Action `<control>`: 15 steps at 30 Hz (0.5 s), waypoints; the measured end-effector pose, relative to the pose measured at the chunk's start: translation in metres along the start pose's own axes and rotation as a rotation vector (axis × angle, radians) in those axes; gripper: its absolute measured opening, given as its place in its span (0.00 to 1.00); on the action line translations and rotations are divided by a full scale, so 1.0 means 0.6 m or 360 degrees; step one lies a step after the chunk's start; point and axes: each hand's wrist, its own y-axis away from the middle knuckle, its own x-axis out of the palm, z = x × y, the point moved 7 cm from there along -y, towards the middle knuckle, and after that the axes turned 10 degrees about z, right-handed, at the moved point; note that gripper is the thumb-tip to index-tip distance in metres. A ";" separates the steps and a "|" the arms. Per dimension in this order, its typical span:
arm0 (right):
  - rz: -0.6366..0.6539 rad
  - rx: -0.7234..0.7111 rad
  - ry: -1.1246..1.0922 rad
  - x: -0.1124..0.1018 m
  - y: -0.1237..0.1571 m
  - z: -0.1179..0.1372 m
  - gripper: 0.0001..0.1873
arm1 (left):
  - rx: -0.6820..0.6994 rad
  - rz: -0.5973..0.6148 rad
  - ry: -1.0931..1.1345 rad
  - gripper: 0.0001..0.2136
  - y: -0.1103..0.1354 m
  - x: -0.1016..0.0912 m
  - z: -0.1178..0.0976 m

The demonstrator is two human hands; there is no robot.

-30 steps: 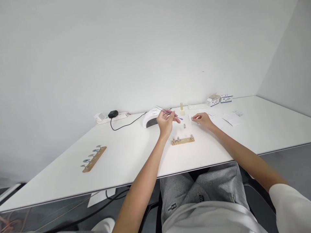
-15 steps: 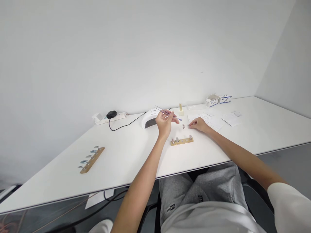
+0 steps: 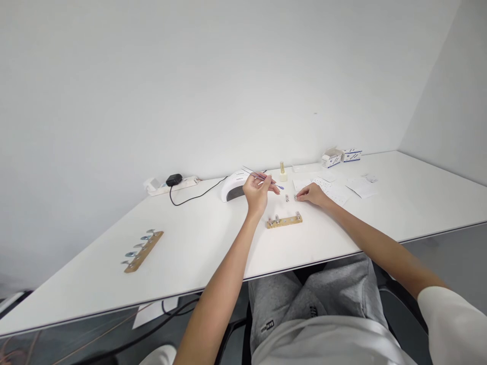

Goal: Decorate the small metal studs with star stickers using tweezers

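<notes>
Best to steady left hand [image 3: 257, 191], clamped on slim purple-tipped metal tweezers [image 3: 262, 177], above small silver stud [image 3: 286, 198] lying on white table [image 3: 209, 243] between hands, just behind tan wooden strip [image 3: 284, 221], with right hand [image 3: 314, 193] curled beside it, grip unclear.

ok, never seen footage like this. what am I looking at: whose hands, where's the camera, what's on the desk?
No machine here: a seated person works with bare hands, filmed by one camera on their own head, looking forward and down. The left hand pinches slim tweezers in its grip, raised over the white table. The right hand rests on the table, fingertips beside a small silvery piece; whether it holds anything is too small to tell. Near the hands lies a wooden strip with metal studs; a second strip lies far left. Behind are a white dome lamp, a small bottle, paper sheets and small boxes.
</notes>
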 end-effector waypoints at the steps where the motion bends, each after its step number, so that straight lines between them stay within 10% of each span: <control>1: -0.0003 -0.0004 -0.0003 0.000 0.000 0.000 0.08 | 0.0000 -0.0003 0.0003 0.15 0.000 0.000 0.000; 15: 0.0019 -0.0062 0.0061 0.012 0.000 0.006 0.08 | 0.0011 0.0009 0.0007 0.15 -0.001 -0.001 0.002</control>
